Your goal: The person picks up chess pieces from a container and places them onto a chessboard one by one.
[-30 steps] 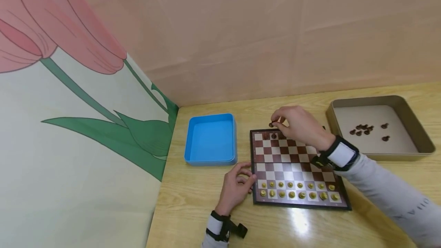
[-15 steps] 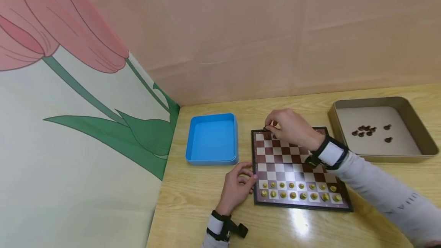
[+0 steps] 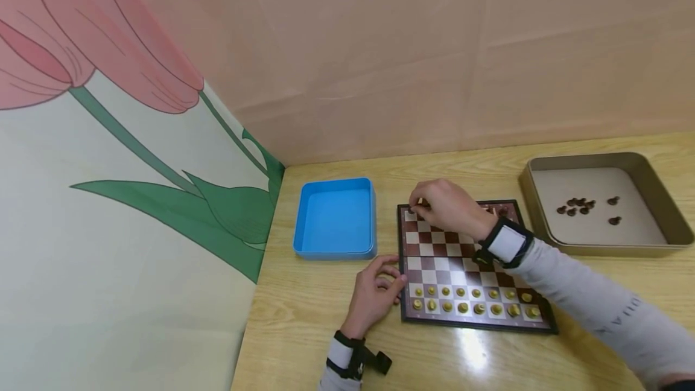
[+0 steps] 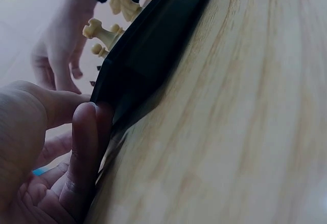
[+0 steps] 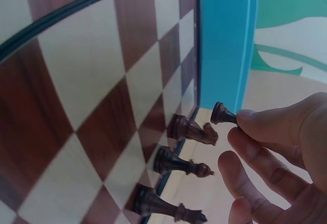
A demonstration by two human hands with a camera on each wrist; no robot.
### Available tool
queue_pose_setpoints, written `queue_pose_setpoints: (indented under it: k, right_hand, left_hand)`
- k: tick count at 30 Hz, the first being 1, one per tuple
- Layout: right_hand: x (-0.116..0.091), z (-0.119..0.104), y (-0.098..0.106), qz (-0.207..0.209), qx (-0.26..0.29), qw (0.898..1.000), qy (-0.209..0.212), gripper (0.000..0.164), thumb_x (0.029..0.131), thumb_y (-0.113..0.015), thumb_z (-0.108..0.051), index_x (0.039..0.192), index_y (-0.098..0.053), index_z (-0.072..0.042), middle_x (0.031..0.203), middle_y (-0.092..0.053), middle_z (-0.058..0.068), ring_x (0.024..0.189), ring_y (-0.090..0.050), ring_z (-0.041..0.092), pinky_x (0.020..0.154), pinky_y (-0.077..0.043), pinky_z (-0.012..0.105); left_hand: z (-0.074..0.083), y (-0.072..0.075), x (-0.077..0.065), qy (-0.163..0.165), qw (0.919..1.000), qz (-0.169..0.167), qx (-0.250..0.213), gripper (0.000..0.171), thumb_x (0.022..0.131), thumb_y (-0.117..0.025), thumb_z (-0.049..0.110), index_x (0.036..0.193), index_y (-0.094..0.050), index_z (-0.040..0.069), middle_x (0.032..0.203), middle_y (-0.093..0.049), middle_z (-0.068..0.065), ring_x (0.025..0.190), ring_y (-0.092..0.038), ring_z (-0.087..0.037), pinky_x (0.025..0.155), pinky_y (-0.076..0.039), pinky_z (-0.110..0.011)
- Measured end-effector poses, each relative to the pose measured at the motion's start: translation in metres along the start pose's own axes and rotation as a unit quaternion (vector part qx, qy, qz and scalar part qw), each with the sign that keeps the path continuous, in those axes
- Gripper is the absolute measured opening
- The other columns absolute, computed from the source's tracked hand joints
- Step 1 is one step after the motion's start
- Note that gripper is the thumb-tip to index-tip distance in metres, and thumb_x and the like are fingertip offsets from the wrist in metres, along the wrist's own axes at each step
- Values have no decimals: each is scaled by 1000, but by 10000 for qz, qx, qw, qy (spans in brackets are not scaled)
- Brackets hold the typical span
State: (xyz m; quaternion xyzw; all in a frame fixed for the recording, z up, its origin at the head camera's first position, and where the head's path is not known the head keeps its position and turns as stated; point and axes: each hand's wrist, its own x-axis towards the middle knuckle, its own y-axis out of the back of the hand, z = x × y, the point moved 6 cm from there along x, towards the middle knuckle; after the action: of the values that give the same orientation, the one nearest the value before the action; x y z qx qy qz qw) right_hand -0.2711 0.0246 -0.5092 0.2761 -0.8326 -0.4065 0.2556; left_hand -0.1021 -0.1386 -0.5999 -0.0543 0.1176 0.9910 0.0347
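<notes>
My right hand pinches a small dark chess piece between thumb and fingers, over the far left corner of the chessboard. Its top is hidden in the grip. Beside it in the right wrist view, a dark knight, a dark bishop and a taller dark piece stand along the far row. My left hand holds the board's left edge, fingertips at the black rim. Pale pieces stand in two rows on the near side, including a rook.
Left of the board is a blue tray. A brown-gold tin to the right contains several loose dark pieces. A wall covering borders the wooden table at the back.
My right hand has moved left and slightly toward me, bringing the dark piece from behind the board to its far left corner. The left hand stays at the edge.
</notes>
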Motion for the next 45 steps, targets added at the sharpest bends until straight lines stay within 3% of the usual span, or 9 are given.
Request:
queue_pose_setpoints:
  k: [19,45]
  right_hand:
    - [0,4,-15,-96,-6,10000,7,10,94,-78,-4,100,-83,-11,97,-77,3,76,-64,10,69,-60,33]
    - [-3,5,-15,53,-111,9999,106,9,94,-80,-7,101,-84,-12,98,-77,2,80,-69,11,68,-61,33]
  left_hand:
    - [1,1,1,-44,10000,6,27,40,102,-76,20,141,-66,20,100,-72,1,65,-70,-6,57,-66,-30]
    - [1,-1,-1,-52,10000,6,-40,40,102,-75,19,141,-65,19,100,-73,0,65,-70,-6,58,-66,-31]
